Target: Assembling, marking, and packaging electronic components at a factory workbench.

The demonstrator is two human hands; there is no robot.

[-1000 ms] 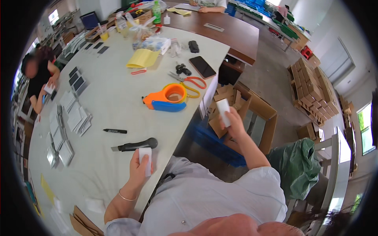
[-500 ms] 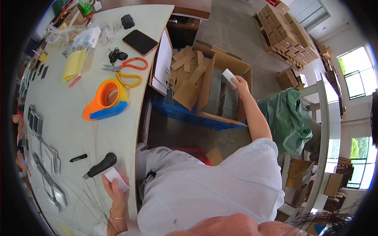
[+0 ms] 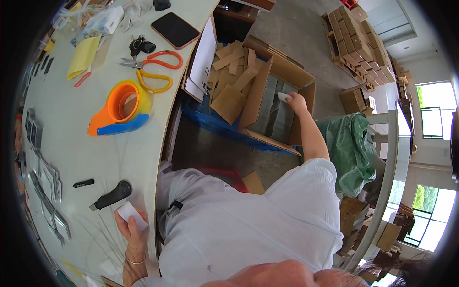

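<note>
At the table's near edge my left hand (image 3: 130, 228) is closed around a small white box (image 3: 128, 213). A black utility knife (image 3: 112, 195) lies just beyond that hand, with a black marker (image 3: 83, 183) close by. Out to the right, my right hand (image 3: 296, 103) reaches over an open cardboard carton (image 3: 260, 91). Its fingers pinch a small white piece (image 3: 284, 97), mostly hidden by the hand. Inside the carton are rows of greyish, flat-topped items (image 3: 282, 117); their kind is unclear.
An orange tape dispenser (image 3: 98, 122), scissors (image 3: 160, 60), keys (image 3: 141, 45) and a phone (image 3: 175, 30) lie on the table (image 3: 129, 160). Cardboard scraps (image 3: 227, 105) fill a blue crate (image 3: 210, 123) beside the carton. A green tarp (image 3: 351, 150) hangs at right; stacked cartons (image 3: 356, 45) stand behind.
My right hand has lowered the white piece further into the carton. My left hand keeps hold of its white box. The whole view has shifted slightly.
</note>
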